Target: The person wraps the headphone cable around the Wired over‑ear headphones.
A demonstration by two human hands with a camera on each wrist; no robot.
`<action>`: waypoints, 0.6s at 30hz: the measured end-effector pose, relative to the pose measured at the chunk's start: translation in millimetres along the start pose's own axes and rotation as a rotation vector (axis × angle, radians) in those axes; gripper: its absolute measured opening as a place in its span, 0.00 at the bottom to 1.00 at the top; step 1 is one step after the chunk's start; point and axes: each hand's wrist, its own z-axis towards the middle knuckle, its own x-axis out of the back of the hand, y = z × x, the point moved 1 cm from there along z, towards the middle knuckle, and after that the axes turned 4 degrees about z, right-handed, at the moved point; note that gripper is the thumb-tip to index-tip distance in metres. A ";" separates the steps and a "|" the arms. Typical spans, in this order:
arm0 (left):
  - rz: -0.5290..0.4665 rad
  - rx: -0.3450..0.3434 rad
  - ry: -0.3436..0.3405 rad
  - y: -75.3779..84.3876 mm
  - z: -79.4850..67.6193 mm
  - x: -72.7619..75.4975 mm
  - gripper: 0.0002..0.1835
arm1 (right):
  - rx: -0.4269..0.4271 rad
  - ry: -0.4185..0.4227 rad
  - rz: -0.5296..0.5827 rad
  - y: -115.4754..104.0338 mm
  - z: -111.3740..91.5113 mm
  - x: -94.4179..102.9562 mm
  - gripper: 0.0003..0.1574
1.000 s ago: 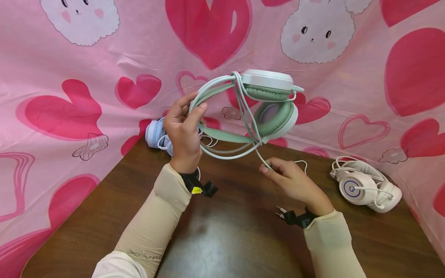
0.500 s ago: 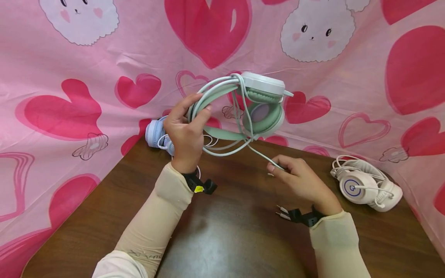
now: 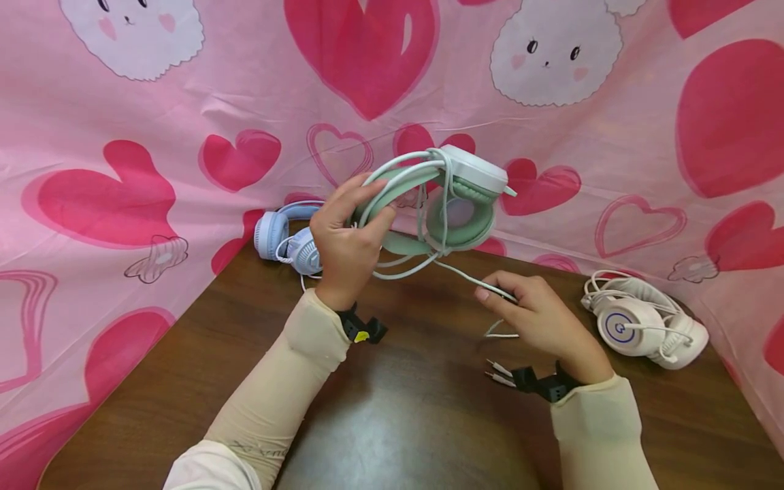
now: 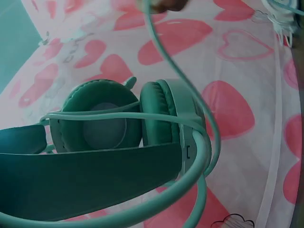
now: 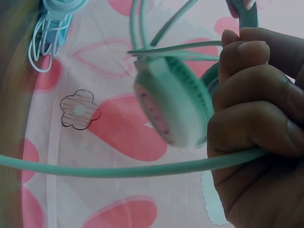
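Observation:
Green-and-white headphones (image 3: 474,170) hang in the air above the table, ear cups pointing right. My left hand (image 3: 352,248) grips them by the headband. Their pale cable (image 3: 462,273) is wrapped around the headband and ear cup, and one length runs down to my right hand (image 3: 542,316), which pinches it between thumb and fingers. In the right wrist view, curled fingers (image 5: 251,90) hold the cable (image 5: 118,171) as it stretches left. The left wrist view has the green inner headband (image 4: 90,178) close up, with both ear cushions beyond it.
Blue headphones (image 3: 269,235) lie at the back left of the brown wooden table (image 3: 392,408), partly behind my left hand. White headphones (image 3: 637,327) with a bundled cable lie at the right. Metal-tipped plugs (image 3: 502,374) show by my right wrist. A pink heart-patterned cloth (image 3: 245,95) encloses the table.
My left hand has moved right and slightly down with the green-and-white headphones, which now tilt more. The right hand has shifted a little right, pulling the cable length outward.

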 end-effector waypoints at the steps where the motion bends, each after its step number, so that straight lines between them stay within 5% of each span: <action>1: 0.006 -0.022 -0.009 -0.4 -1.0 -1.3 0.12 | 0.006 0.002 -0.003 -1.2 -0.5 0.4 0.03; 6: 0.021 -0.096 -0.058 -0.4 -6.4 -6.8 0.12 | 0.043 0.013 -0.023 -6.1 -2.5 1.4 0.04; 18: 0.005 -0.123 -0.254 3.1 -13.4 -13.6 0.13 | 0.114 0.066 -0.077 -16.9 -7.1 5.0 0.05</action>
